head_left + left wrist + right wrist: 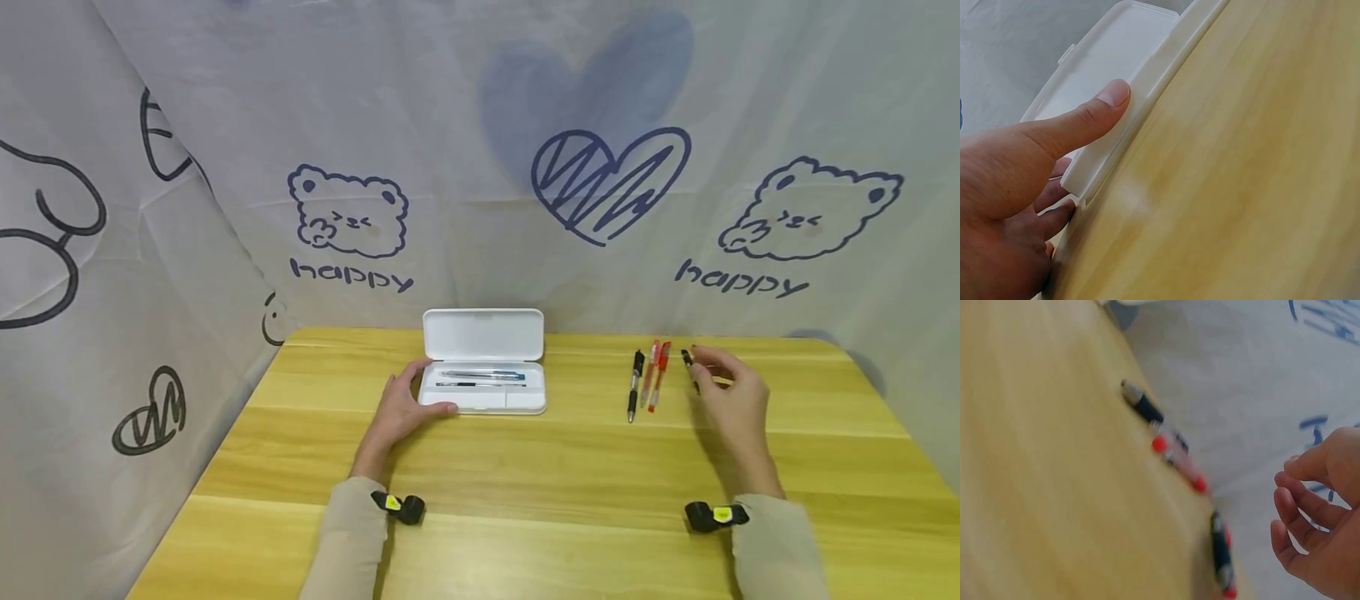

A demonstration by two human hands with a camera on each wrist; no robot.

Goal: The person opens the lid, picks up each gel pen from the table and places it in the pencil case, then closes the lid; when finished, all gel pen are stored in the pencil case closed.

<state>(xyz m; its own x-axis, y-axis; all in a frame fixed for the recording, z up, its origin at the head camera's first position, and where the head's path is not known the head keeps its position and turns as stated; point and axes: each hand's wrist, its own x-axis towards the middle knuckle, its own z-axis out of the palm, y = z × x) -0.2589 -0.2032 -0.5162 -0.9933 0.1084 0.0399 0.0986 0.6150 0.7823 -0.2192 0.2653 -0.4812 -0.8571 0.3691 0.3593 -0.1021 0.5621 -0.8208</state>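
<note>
An open white pencil case (pixel 450 402) stands on the table, its lid (pixel 483 333) raised. My left hand (pixel 405 408) holds its left end, the thumb (pixel 1107 103) along the front wall and the other fingers around the end. Inside lie a clear pen with a teal end (pixel 487 375) and a thin dark-tipped pen (pixel 468 384). My right hand (pixel 735 400) hovers beside a black pen (pixel 1220 547), fingers loosely bent and apart from it in the right wrist view. Something red shows beside that pen.
Left of my right hand lie a black-and-clear pen (pixel 634 387), a pale red pen (pixel 649 375) and a red-capped pen (pixel 660 375). The wooden table (pixel 525 483) ends at a printed curtain (pixel 480 208) behind and at the left.
</note>
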